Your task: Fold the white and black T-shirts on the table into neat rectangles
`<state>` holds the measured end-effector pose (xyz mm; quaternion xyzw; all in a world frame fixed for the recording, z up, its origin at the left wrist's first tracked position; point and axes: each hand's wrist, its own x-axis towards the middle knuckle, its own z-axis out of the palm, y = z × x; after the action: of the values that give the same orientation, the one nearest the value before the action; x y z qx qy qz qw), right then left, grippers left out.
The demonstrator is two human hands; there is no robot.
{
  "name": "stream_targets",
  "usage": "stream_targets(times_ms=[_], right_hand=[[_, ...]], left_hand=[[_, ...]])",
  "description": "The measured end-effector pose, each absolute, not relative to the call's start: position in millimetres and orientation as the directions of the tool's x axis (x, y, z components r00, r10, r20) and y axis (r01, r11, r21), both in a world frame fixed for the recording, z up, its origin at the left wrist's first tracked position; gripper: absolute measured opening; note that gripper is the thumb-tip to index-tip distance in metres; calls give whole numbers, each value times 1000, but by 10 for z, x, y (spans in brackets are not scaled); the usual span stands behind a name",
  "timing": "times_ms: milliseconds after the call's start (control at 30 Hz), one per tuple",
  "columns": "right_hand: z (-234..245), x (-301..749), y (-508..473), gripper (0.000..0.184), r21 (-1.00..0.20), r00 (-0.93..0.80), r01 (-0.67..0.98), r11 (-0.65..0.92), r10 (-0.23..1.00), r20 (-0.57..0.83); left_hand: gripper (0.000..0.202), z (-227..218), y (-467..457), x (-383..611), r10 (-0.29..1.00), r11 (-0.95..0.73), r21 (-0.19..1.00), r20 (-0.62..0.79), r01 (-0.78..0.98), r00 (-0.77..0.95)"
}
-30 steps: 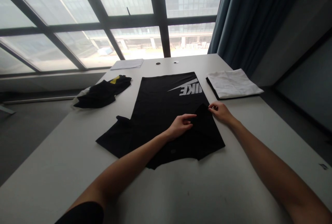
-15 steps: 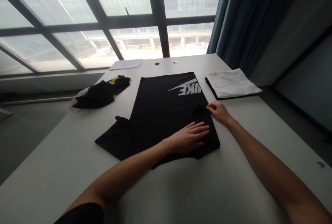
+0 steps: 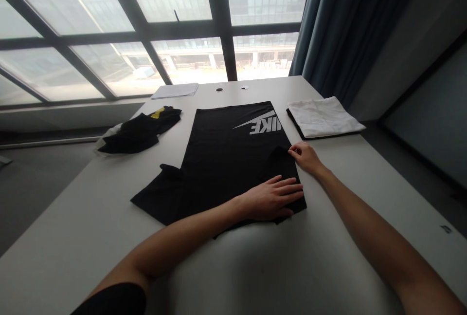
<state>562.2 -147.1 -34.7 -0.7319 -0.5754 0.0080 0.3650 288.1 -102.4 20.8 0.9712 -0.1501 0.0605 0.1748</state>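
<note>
A black T-shirt with a white logo lies flat on the white table, its right sleeve folded inward. My left hand lies flat and open on the near right part of the shirt, fingers stretched toward the right edge. My right hand rests at the shirt's right edge, fingertips pinched together on the fold of the cloth. The left sleeve sticks out flat to the left.
A folded white garment on a dark one lies at the right. A crumpled black garment with a yellow patch sits at the left. A sheet of paper and two cable holes lie near the windows.
My left hand went from a pinch on the folded sleeve to lying flat, then slid toward the near right edge. The shirt's near right corner has drawn inward. My right hand stayed put.
</note>
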Motion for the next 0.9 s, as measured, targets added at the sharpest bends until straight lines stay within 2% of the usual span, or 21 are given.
stream_targets(times_ms=[67,300,433,633,733,900], right_hand=[[-340,5613,-1474,17,-530,337,844,-77,846,413],[-308,5571,-1478,16,-505,332,859,-83,842,426],[-314,5578,-1484,16,-504,339,859,-87,835,434],[-332,5581,-1489,15,-510,340,856,-88,839,425],[-322,5580,-1490,15,-505,339,858,-89,838,427],[-312,5575,-1485,15,-507,339,857,-87,837,429]], left_hand=[[61,165,-1048,2895,-304,-881,335,137,-333,943],[56,64,-998,2823,-239,-890,382,71,-248,968],[51,87,-1019,2908,-238,-897,363,81,-251,968],[60,86,-1102,3026,-283,-898,316,120,-307,952],[63,104,-1147,3035,-308,-877,334,162,-346,937],[71,24,-1212,3012,-324,-854,379,151,-357,934]])
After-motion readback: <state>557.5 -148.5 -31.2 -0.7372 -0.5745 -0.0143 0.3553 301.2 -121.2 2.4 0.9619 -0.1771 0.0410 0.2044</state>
